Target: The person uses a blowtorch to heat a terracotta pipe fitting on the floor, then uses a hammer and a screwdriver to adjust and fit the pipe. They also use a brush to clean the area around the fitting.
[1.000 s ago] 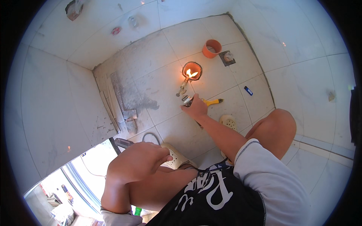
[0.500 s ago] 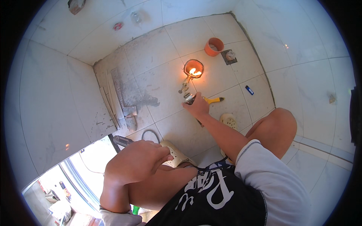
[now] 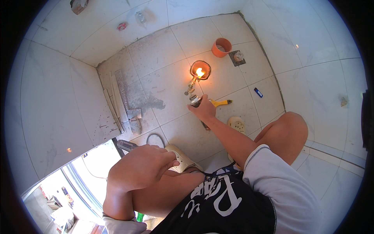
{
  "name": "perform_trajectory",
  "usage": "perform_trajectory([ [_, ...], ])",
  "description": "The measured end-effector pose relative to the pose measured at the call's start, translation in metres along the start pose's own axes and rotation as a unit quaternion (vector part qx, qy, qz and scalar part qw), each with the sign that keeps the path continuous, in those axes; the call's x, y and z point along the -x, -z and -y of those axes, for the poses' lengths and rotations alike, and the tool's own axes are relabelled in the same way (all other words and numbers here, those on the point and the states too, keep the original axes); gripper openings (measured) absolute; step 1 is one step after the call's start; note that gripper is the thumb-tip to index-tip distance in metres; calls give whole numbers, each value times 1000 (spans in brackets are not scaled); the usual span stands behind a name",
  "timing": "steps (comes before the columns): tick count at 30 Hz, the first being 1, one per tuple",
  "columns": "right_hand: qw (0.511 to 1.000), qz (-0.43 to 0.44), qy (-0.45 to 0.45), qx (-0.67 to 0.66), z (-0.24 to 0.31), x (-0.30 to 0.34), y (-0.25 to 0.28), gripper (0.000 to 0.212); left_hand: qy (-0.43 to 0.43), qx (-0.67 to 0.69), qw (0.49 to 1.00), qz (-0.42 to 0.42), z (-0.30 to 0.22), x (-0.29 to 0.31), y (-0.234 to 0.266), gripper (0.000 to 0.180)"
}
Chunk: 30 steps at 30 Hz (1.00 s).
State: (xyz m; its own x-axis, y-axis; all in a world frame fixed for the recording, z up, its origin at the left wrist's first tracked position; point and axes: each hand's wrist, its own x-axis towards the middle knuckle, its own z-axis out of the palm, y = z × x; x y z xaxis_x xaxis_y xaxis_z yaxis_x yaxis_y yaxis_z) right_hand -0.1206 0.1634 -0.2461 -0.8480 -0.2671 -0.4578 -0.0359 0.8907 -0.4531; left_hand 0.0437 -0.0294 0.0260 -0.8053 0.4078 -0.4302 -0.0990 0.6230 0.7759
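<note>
My right hand [image 3: 203, 108] is wrapped round the canister of a gas torch [image 3: 193, 100]. Its nozzle points away from me into an orange pipe piece [image 3: 205, 64] with a darkened rim, and a bright flame [image 3: 200, 73] burns at the opening. Below my wrist the canister's lower end shows. Beyond the pipe piece stands a second, wider orange pipe ring [image 3: 221, 47]. A yellow-handled brush [image 3: 222, 103] lies just right of my right hand. At lower left, my left hand [image 3: 150, 163] rests over my bent leg with its fingers curled; no object shows in it.
Wood strips [image 3: 120, 97] and a trowel-like tool [image 3: 134, 114] lie along the left wall. A blue item [image 3: 258, 92] lies on the tiles to the right. Near the wider ring is a floor opening stuffed with something pale [image 3: 238, 57]. A dark tool handle [image 3: 126, 145] lies beyond my left hand.
The flame inside the pipe piece looks smaller and more upright. My right hand and the torch have shifted very slightly, and more of the canister's lower end shows. My left hand stays put.
</note>
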Motion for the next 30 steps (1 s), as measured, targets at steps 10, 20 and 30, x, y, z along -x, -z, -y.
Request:
perform_trajectory([
  [10, 1000, 1, 1, -4, -1, 1, -2, 68, 3, -10, 1000, 1, 0, 1, 0, 17],
  [20, 1000, -4, 3, 0, -2, -1, -5, 69, 4, -6, 1000, 3, 0, 0, 0, 18],
  [30, 1000, -6, 8, 2, 0, -1, -1, 69, 5, -3, 1000, 0, -2, -1, 2, 18],
])
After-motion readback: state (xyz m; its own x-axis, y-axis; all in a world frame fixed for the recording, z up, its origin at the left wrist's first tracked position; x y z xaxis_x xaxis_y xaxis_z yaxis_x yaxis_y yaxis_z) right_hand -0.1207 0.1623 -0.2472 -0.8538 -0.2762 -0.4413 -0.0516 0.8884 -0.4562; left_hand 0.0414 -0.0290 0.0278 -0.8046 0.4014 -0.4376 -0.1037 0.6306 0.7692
